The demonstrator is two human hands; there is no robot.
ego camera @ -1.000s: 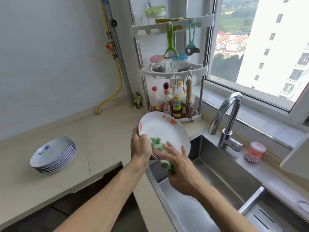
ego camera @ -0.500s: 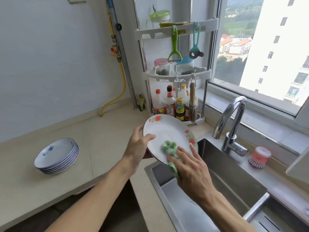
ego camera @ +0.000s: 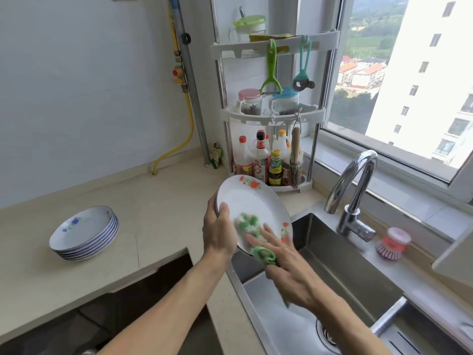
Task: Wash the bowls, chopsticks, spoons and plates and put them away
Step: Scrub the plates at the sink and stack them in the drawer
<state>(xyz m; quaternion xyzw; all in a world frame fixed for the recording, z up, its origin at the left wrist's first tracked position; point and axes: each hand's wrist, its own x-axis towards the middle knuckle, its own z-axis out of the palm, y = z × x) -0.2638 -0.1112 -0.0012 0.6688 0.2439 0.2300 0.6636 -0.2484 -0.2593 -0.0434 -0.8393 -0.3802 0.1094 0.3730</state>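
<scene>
Far to your left, a stack of white plates with small blue flowers (ego camera: 84, 230) sits on the pale beige tabletop (ego camera: 158, 208), well apart from your hands. Behind it, a yellow hose (ego camera: 183, 129) runs down the wall beside a grey metal pipe (ego camera: 190, 80). Next comes your left hand (ego camera: 219, 233). Its grip is curled round the left rim of a round white plate with red flowers on its edge (ego camera: 249, 201), with the thumb lying on the front face and the other fingers hidden behind. You hold the plate tilted, its face turned toward you, just above the left corner of the shiny steel sink (ego camera: 340, 272). Your right hand (ego camera: 289, 272) has its fingers spread out flat, and its grip presses a green and white cloth (ego camera: 247, 222) against the lower part of the plate's face. The cloth looks blurry. Part of the cloth bunches out under your thumb at the plate's bottom rim. Behind the plate stands a white corner rack with three shelves (ego camera: 271, 116), holding sauce bottles at the bottom and jars in the middle. A green peeler (ego camera: 271, 70) hangs from the top shelf. To the right, a curved chrome tap (ego camera: 354, 190) rises at the back of the sink, and a pink dish brush (ego camera: 393, 243) sits just beside it.
</scene>
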